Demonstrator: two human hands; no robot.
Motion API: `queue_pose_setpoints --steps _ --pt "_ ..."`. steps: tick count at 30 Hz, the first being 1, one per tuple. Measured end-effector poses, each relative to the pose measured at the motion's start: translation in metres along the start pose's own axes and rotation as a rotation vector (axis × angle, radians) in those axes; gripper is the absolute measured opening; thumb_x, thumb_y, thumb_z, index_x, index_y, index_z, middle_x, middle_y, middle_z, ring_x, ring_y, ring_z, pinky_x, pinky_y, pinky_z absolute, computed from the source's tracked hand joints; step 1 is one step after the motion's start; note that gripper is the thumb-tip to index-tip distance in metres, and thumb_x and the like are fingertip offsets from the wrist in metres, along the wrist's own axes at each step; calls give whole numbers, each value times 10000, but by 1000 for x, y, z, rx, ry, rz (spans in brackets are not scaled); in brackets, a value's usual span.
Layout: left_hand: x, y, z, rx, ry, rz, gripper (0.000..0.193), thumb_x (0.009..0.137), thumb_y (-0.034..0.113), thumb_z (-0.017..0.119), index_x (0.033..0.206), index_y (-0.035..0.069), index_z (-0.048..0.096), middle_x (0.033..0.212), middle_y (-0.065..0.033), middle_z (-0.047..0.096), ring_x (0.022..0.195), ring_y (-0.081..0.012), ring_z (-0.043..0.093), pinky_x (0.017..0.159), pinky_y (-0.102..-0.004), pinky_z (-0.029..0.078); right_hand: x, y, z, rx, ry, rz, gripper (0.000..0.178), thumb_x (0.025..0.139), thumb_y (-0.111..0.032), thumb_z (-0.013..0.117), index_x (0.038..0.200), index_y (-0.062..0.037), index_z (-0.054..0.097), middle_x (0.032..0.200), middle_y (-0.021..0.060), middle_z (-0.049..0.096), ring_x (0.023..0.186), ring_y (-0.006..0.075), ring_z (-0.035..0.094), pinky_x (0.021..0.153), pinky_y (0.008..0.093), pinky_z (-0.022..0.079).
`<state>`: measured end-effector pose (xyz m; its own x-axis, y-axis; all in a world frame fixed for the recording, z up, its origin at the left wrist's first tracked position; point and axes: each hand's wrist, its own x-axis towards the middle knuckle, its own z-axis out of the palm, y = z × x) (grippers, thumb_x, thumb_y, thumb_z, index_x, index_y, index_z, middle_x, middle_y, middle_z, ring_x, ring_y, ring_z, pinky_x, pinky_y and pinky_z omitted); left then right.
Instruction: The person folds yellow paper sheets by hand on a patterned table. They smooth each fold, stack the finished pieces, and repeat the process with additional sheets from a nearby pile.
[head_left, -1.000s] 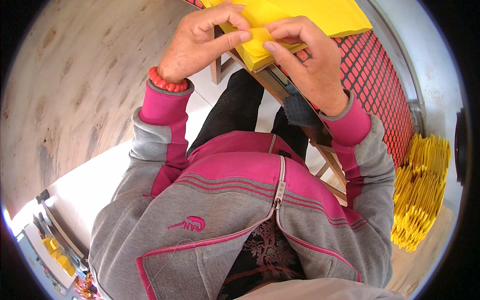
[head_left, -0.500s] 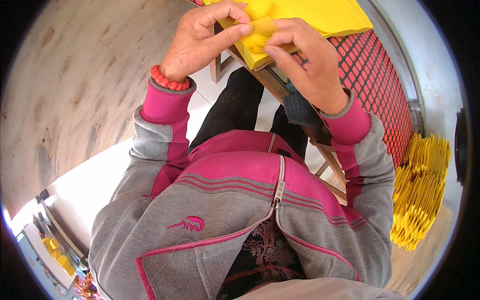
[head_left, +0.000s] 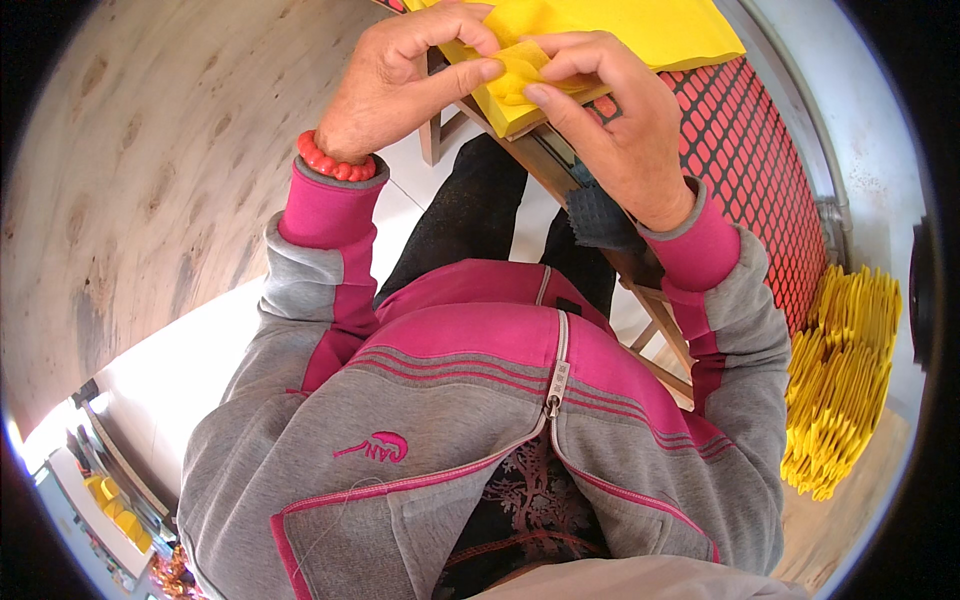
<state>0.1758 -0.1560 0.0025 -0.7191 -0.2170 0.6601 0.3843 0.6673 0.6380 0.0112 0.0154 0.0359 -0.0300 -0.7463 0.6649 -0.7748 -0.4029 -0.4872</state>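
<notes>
A thin yellow fabric sheet (head_left: 519,70) is pinched between my two hands at its near corner, where it bunches into a fold. My left hand (head_left: 405,75), with a red beaded bracelet (head_left: 338,160) at the wrist, grips it between thumb and forefinger. From the other side my right hand (head_left: 615,115) holds the same fold with thumb and fingers. Just beneath and behind the fold lies a flat stack of yellow fabric (head_left: 640,30) on a table. How many layers I hold cannot be made out.
A red and black patterned table cover (head_left: 750,150) stretches to the right. Beyond it, a tall pile of folded yellow pieces (head_left: 840,380) stands by the wall. A wooden board surface (head_left: 150,180) fills the left. Dark cloth (head_left: 603,212) hangs at the table's near edge.
The pinched fold has shifted slightly and crumpled more between my fingertips. My right-hand fingers have moved a little to the left; both hands keep their grip.
</notes>
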Motion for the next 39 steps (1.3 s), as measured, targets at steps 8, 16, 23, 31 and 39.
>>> queue_pose_setpoints --steps 8,16,23,31,39 --pt "-1 3 6 -83 81 -101 69 938 12 716 940 42 654 841 9 625 772 -69 563 729 -246 458 0 6 1 -39 10 -160 149 862 -66 740 985 -58 656 1208 143 707 1031 305 697 857 352 550" --pt "-4 12 3 -158 52 -321 37 966 17 680 956 34 650 853 16 621 785 -64 558 710 -249 463 -1 4 3 -67 -31 -89 153 859 -63 741 975 -52 641 1225 148 702 1063 330 681 882 373 541" --pt "-2 3 8 -1 116 -21 64 942 -14 687 977 25 650 869 -20 632 749 -96 588 700 -252 460 0 5 2 -34 -24 -70 164 858 -68 752 969 -47 633 1193 158 710 1048 332 681 887 382 535" --pt "-1 5 8 -81 85 -115 73 928 -10 714 948 19 650 854 -5 629 750 -78 557 677 -253 439 -1 2 0 -22 27 -85 226 829 -22 780 1007 -31 641 1279 230 650 988 317 694 861 349 549" --pt "-2 10 9 -177 102 -235 58 958 20 700 933 26 648 825 24 611 736 -54 518 654 -232 422 3 1 -2 -117 -73 -175 195 824 12 772 959 -11 633 1306 274 631 987 347 703 851 358 564"
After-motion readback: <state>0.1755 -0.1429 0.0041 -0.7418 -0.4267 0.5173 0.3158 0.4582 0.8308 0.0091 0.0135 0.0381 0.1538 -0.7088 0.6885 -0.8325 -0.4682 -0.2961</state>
